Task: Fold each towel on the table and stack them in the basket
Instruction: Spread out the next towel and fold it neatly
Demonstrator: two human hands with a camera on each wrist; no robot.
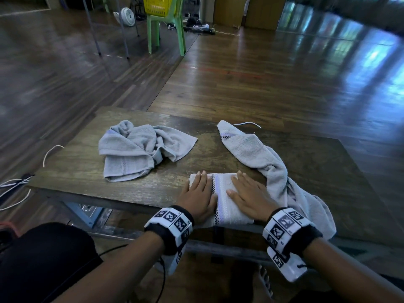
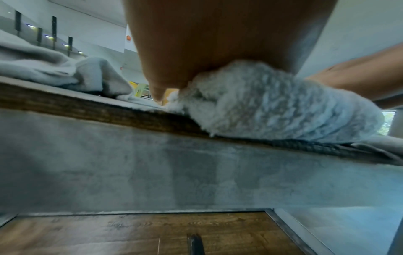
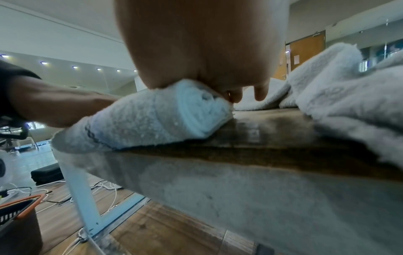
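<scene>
A folded pale towel (image 1: 223, 206) with a chequered stripe lies at the near edge of the wooden table (image 1: 87, 171). My left hand (image 1: 197, 193) lies flat on its left half with straight fingers. On its right half my right hand (image 1: 247, 193) presses flat. The left wrist view shows the folded towel (image 2: 272, 107) bulging under the palm (image 2: 207, 43); in the right wrist view its layered end (image 3: 152, 119) sticks out under the palm (image 3: 196, 43). A crumpled grey towel (image 1: 140, 147) lies at the table's left. Another loose grey towel (image 1: 262, 160) stretches along the right.
A dark basket with an orange handle (image 3: 19, 212) stands on the floor left of the table. White cables (image 1: 13, 191) trail on the floor at the left. A green chair (image 1: 166, 29) carrying a yellow basket (image 1: 159, 5) stands far behind.
</scene>
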